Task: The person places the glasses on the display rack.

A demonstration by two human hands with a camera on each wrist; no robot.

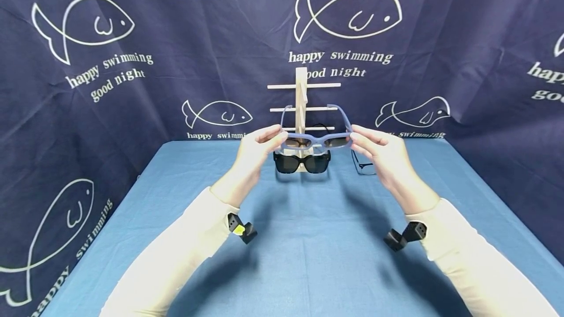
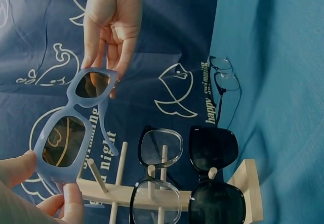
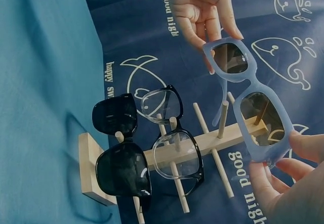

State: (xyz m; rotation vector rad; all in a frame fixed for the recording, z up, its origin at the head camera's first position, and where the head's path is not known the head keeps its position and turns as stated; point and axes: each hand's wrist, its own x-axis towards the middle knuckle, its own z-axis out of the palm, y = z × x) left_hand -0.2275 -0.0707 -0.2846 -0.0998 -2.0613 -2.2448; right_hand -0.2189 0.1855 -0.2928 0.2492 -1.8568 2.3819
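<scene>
Blue-framed sunglasses (image 1: 317, 142) with brown lenses are held up in front of a wooden eyewear rack (image 1: 301, 93), temples spread toward it. My left hand (image 1: 259, 153) pinches one end of the frame at the hinge, and my right hand (image 1: 387, 160) pinches the other end. Lower on the rack sit black sunglasses (image 1: 302, 163). Just above those hang clear-lens glasses (image 3: 174, 133) with dark rims, seen in both wrist views and mostly hidden by the blue pair in the head view. The rack's upper pegs (image 1: 326, 85) show bare.
A thin-framed pair of glasses (image 1: 365, 168) lies on the blue tabletop (image 1: 308, 238), right of the rack. Behind stands a dark blue curtain (image 1: 246, 53) with white fish prints. A small dark camera (image 1: 241, 228) is strapped to the left wrist, another (image 1: 405, 236) to the right.
</scene>
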